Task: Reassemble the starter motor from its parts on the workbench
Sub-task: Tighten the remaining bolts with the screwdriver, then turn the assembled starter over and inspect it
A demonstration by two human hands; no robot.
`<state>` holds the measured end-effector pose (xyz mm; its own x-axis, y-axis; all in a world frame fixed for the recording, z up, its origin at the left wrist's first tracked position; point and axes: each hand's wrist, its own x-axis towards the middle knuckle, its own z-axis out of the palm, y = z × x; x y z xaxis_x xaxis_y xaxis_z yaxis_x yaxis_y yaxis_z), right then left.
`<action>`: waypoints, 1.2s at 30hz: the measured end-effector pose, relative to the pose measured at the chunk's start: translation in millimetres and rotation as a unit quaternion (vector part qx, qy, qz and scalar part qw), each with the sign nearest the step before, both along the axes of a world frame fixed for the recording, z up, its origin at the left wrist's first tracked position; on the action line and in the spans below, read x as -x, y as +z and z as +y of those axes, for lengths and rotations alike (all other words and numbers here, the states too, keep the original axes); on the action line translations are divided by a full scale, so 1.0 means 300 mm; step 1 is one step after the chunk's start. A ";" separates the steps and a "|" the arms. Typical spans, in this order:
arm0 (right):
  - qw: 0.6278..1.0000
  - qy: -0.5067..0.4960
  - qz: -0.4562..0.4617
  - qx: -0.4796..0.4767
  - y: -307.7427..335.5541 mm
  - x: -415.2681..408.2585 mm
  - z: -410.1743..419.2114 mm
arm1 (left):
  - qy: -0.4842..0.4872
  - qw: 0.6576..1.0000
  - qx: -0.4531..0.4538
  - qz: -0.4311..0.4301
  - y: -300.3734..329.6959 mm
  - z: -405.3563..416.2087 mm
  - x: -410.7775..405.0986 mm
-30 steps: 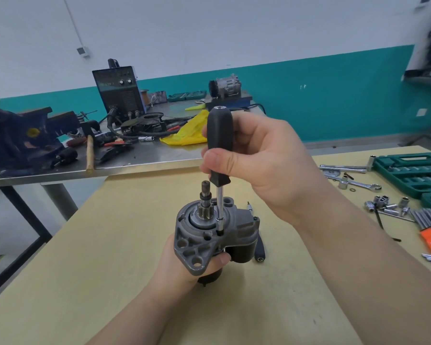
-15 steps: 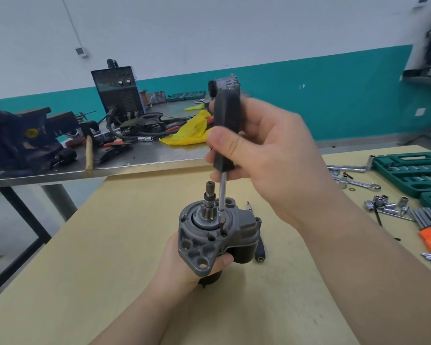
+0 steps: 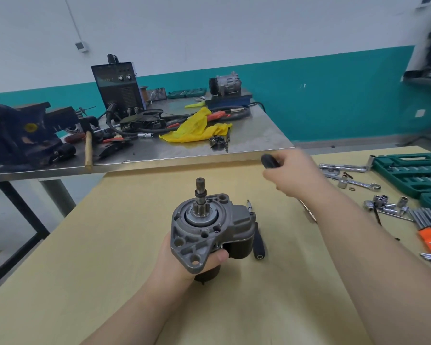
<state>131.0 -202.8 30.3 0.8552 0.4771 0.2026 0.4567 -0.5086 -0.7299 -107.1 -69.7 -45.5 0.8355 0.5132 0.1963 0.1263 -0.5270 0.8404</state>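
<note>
The left hand point(image 3: 184, 260) is gripping the motor point(image 3: 209, 227) upright, shaft pointing up; the right hand point(image 3: 294, 175), closed around a screwdriver point(image 3: 268, 160), is hovering far-right of it.

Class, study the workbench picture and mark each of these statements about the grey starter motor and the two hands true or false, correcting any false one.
1. The left hand holds the grey metal starter motor upright, pinion shaft pointing up. True.
2. The right hand presses the black-handled screwdriver into the motor housing. False: it holds the screwdriver away to the right, clear of the motor.
3. A second black-handled driver lies on the pale wooden table just right of the motor. True.
4. The yellow cloth lies on the wooden table. False: it lies on the steel bench behind.
5. The green socket case sits at the left. False: it is on the right.
</note>
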 end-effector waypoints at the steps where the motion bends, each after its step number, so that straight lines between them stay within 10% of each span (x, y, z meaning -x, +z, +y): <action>1: 0.999 -0.009 0.014 0.046 -0.037 -0.019 0.002 | -0.031 0.998 0.046 -0.004 -0.009 0.008 -0.006; 14: 0.905 -0.056 -0.087 0.413 -0.185 -0.009 -0.010 | -0.050 0.980 0.151 -0.118 -0.029 0.047 -0.007; 18: 0.991 0.022 -0.012 0.129 -0.127 0.132 -0.039 | -0.108 0.937 0.305 -0.129 -0.016 0.056 0.007; 21: 0.957 0.178 0.186 -0.133 -0.080 0.286 -0.068 | -0.134 0.911 0.383 -0.076 0.000 0.049 0.029; 36: 0.884 0.149 0.318 -0.308 -0.203 0.437 -0.084 | -0.108 0.875 0.472 0.000 -0.003 0.000 0.021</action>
